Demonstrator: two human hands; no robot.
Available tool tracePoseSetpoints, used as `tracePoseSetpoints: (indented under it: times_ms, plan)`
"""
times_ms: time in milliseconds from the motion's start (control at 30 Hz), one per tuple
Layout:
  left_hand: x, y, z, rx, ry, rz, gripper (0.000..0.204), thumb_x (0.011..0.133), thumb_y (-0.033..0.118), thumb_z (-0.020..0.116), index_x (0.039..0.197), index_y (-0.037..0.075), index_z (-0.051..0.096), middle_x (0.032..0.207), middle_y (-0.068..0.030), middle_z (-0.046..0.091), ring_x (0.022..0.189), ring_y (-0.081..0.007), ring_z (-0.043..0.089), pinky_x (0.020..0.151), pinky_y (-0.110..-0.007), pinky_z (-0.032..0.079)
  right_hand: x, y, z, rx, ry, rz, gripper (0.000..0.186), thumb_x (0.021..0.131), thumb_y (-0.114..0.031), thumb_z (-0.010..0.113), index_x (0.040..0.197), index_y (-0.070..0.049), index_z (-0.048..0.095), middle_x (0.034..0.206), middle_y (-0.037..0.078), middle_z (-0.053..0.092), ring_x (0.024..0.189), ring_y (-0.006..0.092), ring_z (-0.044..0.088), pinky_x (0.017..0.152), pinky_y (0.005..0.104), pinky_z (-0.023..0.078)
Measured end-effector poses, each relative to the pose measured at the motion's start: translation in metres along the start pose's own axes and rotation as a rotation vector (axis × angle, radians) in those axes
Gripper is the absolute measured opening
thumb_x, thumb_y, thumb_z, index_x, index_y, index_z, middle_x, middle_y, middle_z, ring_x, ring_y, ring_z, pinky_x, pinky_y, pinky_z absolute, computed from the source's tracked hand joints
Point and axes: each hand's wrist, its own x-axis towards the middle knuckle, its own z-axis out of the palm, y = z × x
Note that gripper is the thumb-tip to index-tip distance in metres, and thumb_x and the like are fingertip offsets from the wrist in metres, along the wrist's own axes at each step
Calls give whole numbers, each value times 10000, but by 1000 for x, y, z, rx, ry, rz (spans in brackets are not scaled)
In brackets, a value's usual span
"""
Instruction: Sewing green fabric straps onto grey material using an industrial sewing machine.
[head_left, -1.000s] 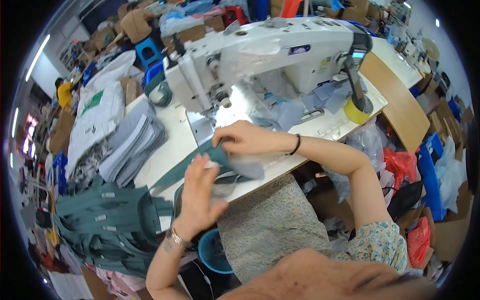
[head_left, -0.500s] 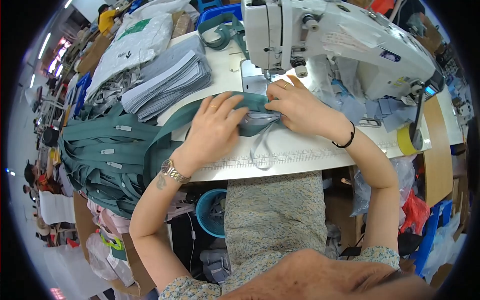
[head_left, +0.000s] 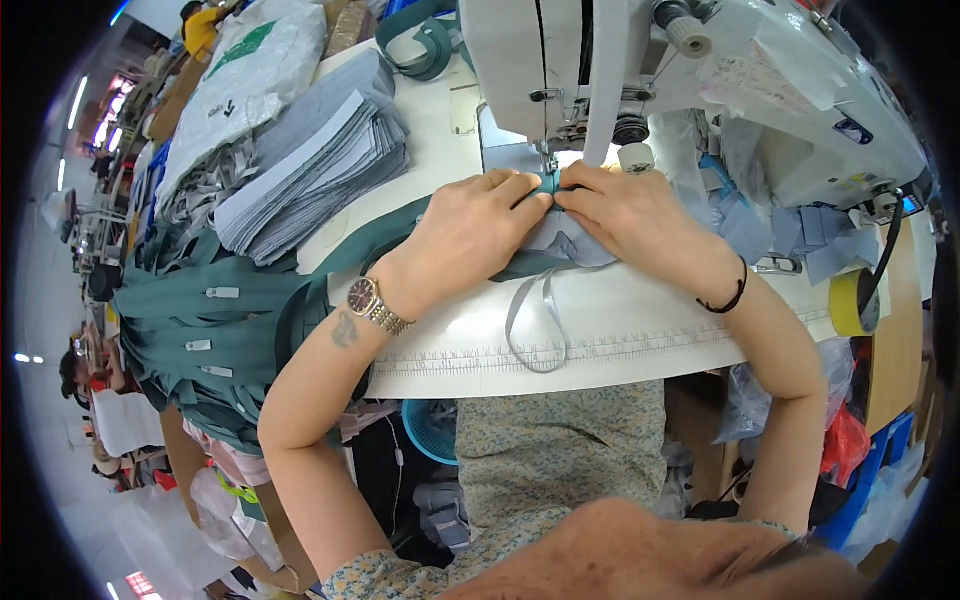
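A narrow teal fabric strip (head_left: 400,235) lies under the needle of a white sewing machine (head_left: 600,60), pressed flat by the left hand (head_left: 470,235) and right hand (head_left: 625,215), fingertips meeting. Seemingly most of it remains unsewn, trailing towards 1 teal heap (head_left: 200,330).

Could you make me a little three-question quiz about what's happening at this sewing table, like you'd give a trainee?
1. True or false: both hands press the green fabric strip flat just in front of the sewing machine.
2. Which wrist wears the watch? A. left B. right
3. What hangs in a loop over the table edge, below the hands?

Key: 1. True: left hand and right hand meet fingertip to fingertip. 2. A. 3. A thin grey ribbon.
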Motion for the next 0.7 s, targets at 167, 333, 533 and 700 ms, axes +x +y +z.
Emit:
tracePoseSetpoints:
  times_ms: [167, 333, 533, 700]
  plan:
    - [-7, -4, 13, -29, 130, -3, 249, 812, 93, 688, 1060, 80, 705, 1099, -64, 687, 981, -237, 690, 745, -333, 584, 0, 3, -1, 19, 12, 8, 144, 813, -82, 657, 948, -43, 686, 976, 83, 659, 649, 263, 642, 594, 379, 518]
    - [-5, -6, 18, -21, 154, -14, 231, 812, 101, 663, 1038, 103, 705, 1102, -39, 687, 1005, -213, 688, 699, -317, 587, -7, 12, 2, 2, 69, 49, 145, 838, -107, 675, 977, -81, 710, 797, 92, 668, 589, 282, 635, 555, 391, 513]
    - [-8, -7, 15, -28, 155, -55, 246, 804, 71, 715, 1048, 103, 728, 1074, -42, 700, 973, -214, 691, 705, -322, 594, -5, 11, 4, 50, 75, 34, 128, 854, -126, 685, 974, -96, 717, 764, 102, 673, 579, 309, 627, 547, 400, 509]
    - [-8, -7, 16, -28, 158, -52, 251, 805, 62, 709, 1051, 104, 733, 1094, -46, 697, 989, -217, 688, 726, -319, 593, -4, 10, 8, 69, 132, 41, 120, 860, -121, 682, 974, -90, 706, 734, 107, 663, 578, 315, 619, 553, 403, 502]
